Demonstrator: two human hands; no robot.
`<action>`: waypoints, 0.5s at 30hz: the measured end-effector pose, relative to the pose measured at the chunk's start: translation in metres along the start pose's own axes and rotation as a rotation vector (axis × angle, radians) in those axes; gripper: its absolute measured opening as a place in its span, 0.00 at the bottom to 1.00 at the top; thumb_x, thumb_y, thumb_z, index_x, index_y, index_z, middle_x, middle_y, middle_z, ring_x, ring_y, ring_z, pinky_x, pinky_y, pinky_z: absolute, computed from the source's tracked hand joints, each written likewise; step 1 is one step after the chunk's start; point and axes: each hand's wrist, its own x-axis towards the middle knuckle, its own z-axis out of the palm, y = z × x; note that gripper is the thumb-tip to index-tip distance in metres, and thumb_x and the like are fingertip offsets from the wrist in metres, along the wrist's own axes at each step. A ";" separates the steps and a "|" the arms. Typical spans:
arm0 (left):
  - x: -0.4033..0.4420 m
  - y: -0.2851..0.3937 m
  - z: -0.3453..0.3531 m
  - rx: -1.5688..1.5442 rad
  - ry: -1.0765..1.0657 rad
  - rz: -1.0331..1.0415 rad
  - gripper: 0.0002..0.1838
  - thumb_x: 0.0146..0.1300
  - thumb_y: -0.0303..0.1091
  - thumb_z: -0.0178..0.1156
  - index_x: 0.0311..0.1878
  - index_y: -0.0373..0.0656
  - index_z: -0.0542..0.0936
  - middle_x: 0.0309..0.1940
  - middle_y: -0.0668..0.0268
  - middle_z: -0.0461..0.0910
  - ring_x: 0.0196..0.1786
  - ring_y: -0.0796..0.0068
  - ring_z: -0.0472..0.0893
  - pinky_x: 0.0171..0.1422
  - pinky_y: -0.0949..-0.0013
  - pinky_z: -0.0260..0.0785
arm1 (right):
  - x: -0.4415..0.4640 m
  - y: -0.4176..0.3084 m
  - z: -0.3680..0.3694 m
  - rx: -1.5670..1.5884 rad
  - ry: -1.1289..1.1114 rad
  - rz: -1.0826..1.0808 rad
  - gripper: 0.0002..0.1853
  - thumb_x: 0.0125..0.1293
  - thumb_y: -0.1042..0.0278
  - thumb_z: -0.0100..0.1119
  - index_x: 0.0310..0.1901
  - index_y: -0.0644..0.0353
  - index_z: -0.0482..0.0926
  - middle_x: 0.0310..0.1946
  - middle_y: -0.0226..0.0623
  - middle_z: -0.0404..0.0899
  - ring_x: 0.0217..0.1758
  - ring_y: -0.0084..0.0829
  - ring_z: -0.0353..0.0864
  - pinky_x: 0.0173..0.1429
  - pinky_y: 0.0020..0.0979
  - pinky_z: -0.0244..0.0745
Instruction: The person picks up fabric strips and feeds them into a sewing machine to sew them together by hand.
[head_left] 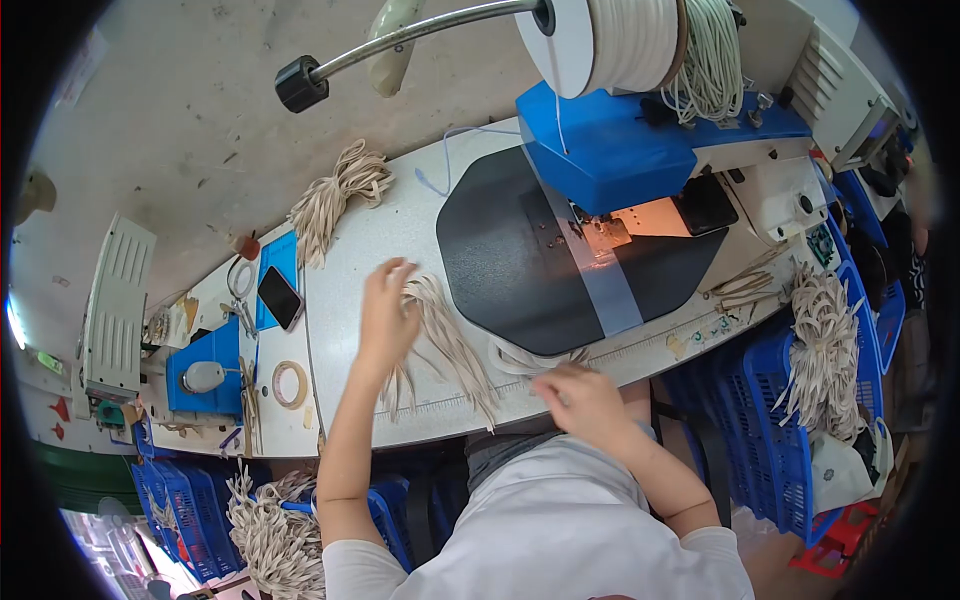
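Observation:
My left hand [390, 312] is over the white table [350, 385], at the upper end of a bundle of beige cords [445, 335]; its fingers are bent, and whether they grip the cords is hard to tell. My right hand [583, 402] is at the table's front edge with its fingers curled, close to some pale cords [525, 360] lying below the black plate [520, 260]. What it holds, if anything, is too small to make out. Above the plate stands a blue sewing machine [610, 150] with its lamp lit.
Another cord bundle [335, 200] lies at the table's back edge. To the left are a phone [280, 297], a tape roll [290, 384] and scissors [241, 290]. Blue baskets [740, 410] with cords stand at both sides. A white spool [625, 45] hangs above.

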 end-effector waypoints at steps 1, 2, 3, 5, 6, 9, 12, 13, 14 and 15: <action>0.000 0.016 0.006 -0.052 -0.044 0.043 0.26 0.50 0.18 0.60 0.56 0.38 0.79 0.59 0.50 0.76 0.63 0.45 0.72 0.68 0.51 0.67 | 0.006 0.002 -0.005 -0.118 0.075 -0.014 0.08 0.62 0.67 0.65 0.38 0.61 0.84 0.31 0.42 0.83 0.36 0.47 0.83 0.41 0.45 0.78; 0.000 0.033 0.012 -0.103 -0.087 0.085 0.24 0.50 0.18 0.61 0.55 0.38 0.79 0.58 0.49 0.76 0.63 0.44 0.72 0.68 0.52 0.67 | 0.014 0.005 -0.011 -0.237 0.149 -0.031 0.07 0.61 0.69 0.66 0.38 0.61 0.84 0.30 0.43 0.82 0.36 0.48 0.83 0.40 0.45 0.78; 0.001 0.052 0.018 -0.175 -0.122 0.110 0.21 0.50 0.19 0.61 0.52 0.38 0.81 0.55 0.50 0.79 0.60 0.45 0.75 0.65 0.52 0.69 | 0.017 0.007 -0.015 -0.354 0.224 -0.049 0.06 0.59 0.71 0.67 0.37 0.60 0.84 0.29 0.44 0.82 0.36 0.49 0.82 0.40 0.45 0.78; 0.001 0.073 0.036 -0.208 -0.204 0.130 0.16 0.51 0.21 0.62 0.46 0.38 0.83 0.49 0.50 0.82 0.56 0.46 0.78 0.60 0.53 0.72 | 0.016 0.021 -0.011 -0.404 0.184 -0.041 0.05 0.58 0.72 0.66 0.37 0.60 0.84 0.30 0.45 0.81 0.37 0.51 0.81 0.44 0.46 0.77; 0.000 0.075 0.050 -0.172 -0.250 0.125 0.15 0.51 0.22 0.63 0.44 0.38 0.83 0.46 0.51 0.83 0.53 0.47 0.80 0.58 0.53 0.73 | 0.016 0.026 -0.008 -0.428 0.165 -0.038 0.05 0.58 0.72 0.66 0.36 0.60 0.84 0.30 0.46 0.80 0.37 0.51 0.81 0.45 0.47 0.77; 0.001 0.072 0.070 -0.123 -0.193 0.185 0.12 0.51 0.24 0.64 0.41 0.38 0.84 0.40 0.52 0.84 0.47 0.47 0.82 0.52 0.53 0.76 | 0.016 0.026 -0.007 -0.419 0.163 -0.088 0.06 0.58 0.73 0.66 0.38 0.62 0.83 0.34 0.46 0.81 0.37 0.52 0.80 0.49 0.47 0.76; -0.001 0.070 0.069 -0.092 -0.139 0.228 0.13 0.49 0.24 0.65 0.40 0.38 0.84 0.39 0.53 0.84 0.45 0.48 0.83 0.49 0.54 0.76 | 0.013 0.028 -0.009 -0.392 0.178 -0.090 0.08 0.58 0.74 0.66 0.40 0.62 0.82 0.36 0.47 0.81 0.39 0.51 0.81 0.49 0.46 0.75; -0.003 0.069 0.064 -0.079 -0.136 0.232 0.13 0.48 0.24 0.65 0.40 0.38 0.84 0.39 0.54 0.84 0.46 0.49 0.83 0.49 0.54 0.75 | 0.013 0.027 -0.010 -0.373 0.191 -0.073 0.09 0.58 0.74 0.66 0.41 0.62 0.82 0.36 0.48 0.81 0.39 0.51 0.81 0.49 0.46 0.75; -0.006 0.069 0.057 -0.066 -0.115 0.286 0.13 0.47 0.25 0.66 0.39 0.39 0.85 0.38 0.56 0.84 0.45 0.51 0.83 0.47 0.54 0.75 | 0.013 0.025 -0.011 -0.353 0.206 -0.057 0.09 0.58 0.74 0.66 0.41 0.62 0.82 0.37 0.48 0.80 0.40 0.51 0.81 0.49 0.47 0.75; -0.008 0.070 0.048 -0.053 -0.093 0.341 0.13 0.46 0.25 0.66 0.39 0.39 0.85 0.37 0.57 0.84 0.44 0.52 0.83 0.46 0.55 0.75 | 0.013 0.022 -0.012 -0.332 0.221 -0.042 0.10 0.57 0.75 0.67 0.42 0.62 0.82 0.37 0.48 0.80 0.41 0.50 0.80 0.49 0.47 0.75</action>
